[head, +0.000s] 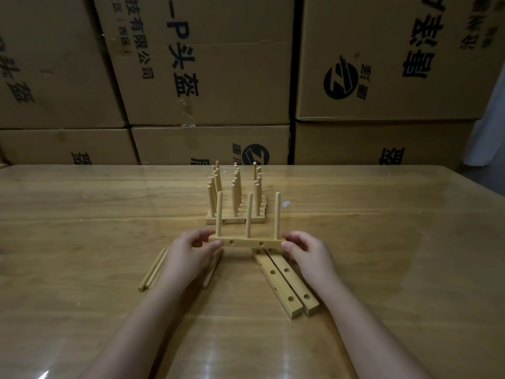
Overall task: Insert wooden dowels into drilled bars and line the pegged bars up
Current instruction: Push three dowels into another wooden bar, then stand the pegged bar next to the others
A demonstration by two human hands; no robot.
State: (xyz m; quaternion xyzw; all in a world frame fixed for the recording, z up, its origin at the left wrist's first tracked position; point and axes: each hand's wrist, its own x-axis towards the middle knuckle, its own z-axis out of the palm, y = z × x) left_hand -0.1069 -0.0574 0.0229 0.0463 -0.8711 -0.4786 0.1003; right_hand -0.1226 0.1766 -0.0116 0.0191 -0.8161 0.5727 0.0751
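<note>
The step in hand looks like carrying the newly pegged bar (pixel 246 242) to the far row. It sits in the middle of the table (pixel 382 242), just near of the row of pegged bars (pixel 232 220), with its three dowels (pixel 249 214) standing upright. Whether it rests on the table or hangs just above it I cannot tell.

To do this well, keep the bar level so the dowels stay upright. Set it down parallel to the nearest bar of the row, then slide it flush with the ends matched. It would be wise to lift clear of the two empty drilled bars (pixel 287 280), which lie on the near right with their far ends under the held bar.

The left hand (pixel 188 253) pinches the bar's left end and the right hand (pixel 308 253) its right end. The fingers (pixel 211 245) are curled narrow around each end, thumb on the near face and the others over the top.

Loose dowels (pixel 153 269) lie on the near left — one more (pixel 213 269) pokes out beneath the left hand.
</note>
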